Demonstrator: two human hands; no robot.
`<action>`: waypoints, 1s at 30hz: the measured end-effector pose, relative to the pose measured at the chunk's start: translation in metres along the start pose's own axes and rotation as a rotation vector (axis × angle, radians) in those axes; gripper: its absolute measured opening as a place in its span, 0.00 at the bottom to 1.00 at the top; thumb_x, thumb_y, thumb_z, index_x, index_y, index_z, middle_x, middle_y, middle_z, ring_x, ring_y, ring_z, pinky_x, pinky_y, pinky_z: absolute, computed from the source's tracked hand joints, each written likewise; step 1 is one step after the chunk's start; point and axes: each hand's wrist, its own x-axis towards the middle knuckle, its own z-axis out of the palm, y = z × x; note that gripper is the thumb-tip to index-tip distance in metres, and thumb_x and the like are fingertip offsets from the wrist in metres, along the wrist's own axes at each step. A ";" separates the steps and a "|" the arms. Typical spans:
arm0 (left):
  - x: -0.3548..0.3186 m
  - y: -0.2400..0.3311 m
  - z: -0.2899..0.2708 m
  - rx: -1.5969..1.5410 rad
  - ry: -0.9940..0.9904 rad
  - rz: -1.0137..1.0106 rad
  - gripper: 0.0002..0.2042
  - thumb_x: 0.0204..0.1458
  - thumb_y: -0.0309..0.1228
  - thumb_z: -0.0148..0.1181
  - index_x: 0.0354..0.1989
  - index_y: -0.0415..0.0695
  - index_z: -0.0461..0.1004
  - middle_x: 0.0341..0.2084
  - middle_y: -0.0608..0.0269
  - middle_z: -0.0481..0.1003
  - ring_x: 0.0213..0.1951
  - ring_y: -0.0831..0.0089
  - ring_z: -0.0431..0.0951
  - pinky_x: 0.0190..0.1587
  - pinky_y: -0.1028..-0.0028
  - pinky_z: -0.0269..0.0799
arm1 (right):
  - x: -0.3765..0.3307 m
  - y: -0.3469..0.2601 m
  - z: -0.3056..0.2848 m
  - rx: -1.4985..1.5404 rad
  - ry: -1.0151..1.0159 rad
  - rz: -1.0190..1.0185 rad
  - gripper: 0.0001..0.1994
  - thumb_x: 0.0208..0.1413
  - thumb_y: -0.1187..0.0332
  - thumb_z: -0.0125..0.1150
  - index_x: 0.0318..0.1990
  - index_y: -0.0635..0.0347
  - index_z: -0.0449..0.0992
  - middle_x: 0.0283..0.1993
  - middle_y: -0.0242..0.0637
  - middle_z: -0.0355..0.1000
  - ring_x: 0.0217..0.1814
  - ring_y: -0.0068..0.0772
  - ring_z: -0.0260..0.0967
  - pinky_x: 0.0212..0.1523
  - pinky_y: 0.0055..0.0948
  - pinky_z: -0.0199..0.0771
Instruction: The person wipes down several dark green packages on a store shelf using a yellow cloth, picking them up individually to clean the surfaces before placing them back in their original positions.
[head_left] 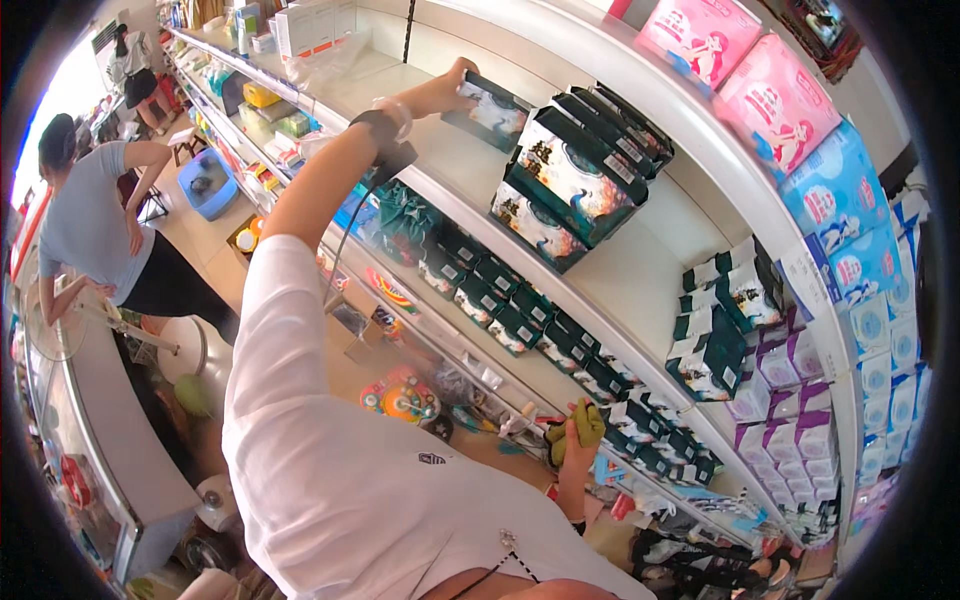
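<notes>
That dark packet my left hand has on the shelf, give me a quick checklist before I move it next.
1. Left hand grips the dark packet: ok, fingers wrap its near end.
2. Packet rests on the white shelf: cannot tell, it looks tilted.
3. Free shelf space around it: ok, bare board to its left.
4. Stack of matching dark packets steady: cannot tell, they lean in a fan.
5. Right hand free: not ok, it holds a yellow-green cloth.
6. Wrist cable clear of stock: ok, it hangs beside the arm.
</notes>
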 end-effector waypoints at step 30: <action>0.062 -0.036 0.042 0.646 0.141 0.196 0.35 0.39 0.28 0.57 0.53 0.42 0.41 0.36 0.42 0.64 0.35 0.55 0.71 0.35 0.65 0.69 | -0.030 0.025 -0.015 -0.300 0.142 0.135 0.21 0.45 0.65 0.57 0.47 0.63 0.63 0.38 0.35 0.68 0.38 0.25 0.64 0.38 0.23 0.64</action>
